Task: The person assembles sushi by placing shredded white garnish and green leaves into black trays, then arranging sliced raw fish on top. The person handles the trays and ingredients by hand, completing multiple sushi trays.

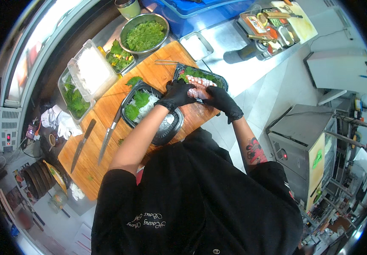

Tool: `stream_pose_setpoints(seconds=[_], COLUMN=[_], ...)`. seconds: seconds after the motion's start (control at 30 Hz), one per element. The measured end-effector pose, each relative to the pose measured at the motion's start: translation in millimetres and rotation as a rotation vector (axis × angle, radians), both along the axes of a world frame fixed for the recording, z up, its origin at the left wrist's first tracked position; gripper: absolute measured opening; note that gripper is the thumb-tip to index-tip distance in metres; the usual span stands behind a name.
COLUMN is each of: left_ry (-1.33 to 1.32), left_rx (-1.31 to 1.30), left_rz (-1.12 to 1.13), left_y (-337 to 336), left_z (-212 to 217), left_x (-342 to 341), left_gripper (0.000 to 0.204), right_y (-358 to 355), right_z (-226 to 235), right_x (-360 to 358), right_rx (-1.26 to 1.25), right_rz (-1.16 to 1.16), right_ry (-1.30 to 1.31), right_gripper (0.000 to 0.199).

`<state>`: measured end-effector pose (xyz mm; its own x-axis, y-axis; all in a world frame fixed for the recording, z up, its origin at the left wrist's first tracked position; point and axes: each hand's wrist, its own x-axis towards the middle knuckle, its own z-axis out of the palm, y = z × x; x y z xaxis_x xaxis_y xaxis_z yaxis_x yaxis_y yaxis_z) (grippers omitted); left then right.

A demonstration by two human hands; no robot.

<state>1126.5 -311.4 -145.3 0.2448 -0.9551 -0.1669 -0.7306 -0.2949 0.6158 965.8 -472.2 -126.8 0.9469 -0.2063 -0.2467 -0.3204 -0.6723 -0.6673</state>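
While the left hand (pixel 179 93) and right hand (pixel 223 102) met at upper centre, each grip was clamped on the fish (pixel 198 94), at the lower edge of a black tray (pixel 224 83) with greens and more slices inside. A second tray (pixel 153 89), to its lower left, held white shreds and leaves. Farther up-left, a bowl (pixel 128 25) contained chopped greens and a tub (pixel 89 107) leaves.
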Motion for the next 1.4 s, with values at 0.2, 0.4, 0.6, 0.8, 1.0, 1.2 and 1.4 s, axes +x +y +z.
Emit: stream_pose_setpoints(seconds=[0.2,0.4,0.6,0.8,1.0,1.2,1.4], left_ry=[0.088,-0.343,-0.382,-0.525,-0.267,-0.122,-0.018], left_rx=[-0.056,0.017,0.007,-0.054,-0.202,-0.051,-0.048], left_rz=[0.087,0.282,0.224,-0.069,-0.124,-0.095,-0.061], left_y=[3.2,12.5,13.2,0.5,-5.9,-12.1,-15.8], left_z=[-38.3,-7.5,7.0,25.1,1.0,33.6,24.9], left_x=[-6.7,-31.2,-26.7,-18.2,-18.5,-15.6,-7.7], left_gripper=[0.046,0.045,0.038,0.031,0.033,0.04,0.043], right_y=[-7.9,-4.5,3.3,-0.8,-2.2,-5.8,-15.1], right_z=[-4.0,-25.1,-38.0,-16.2,0.5,-5.1,-3.6], right_x=[1.7,-2.1,-2.9,3.9,9.8,3.9,-2.3], right_rx=[0.066,0.043,0.195,0.085,0.207,0.208,0.25], right_rz=[0.115,0.099,0.01,0.117,0.154,0.076,0.055], right_ry=[-0.072,-0.207,-0.257,-0.264,-0.342,-0.225,-0.2], right_gripper=[0.038,0.037,0.038,0.041,0.039,0.038,0.034])
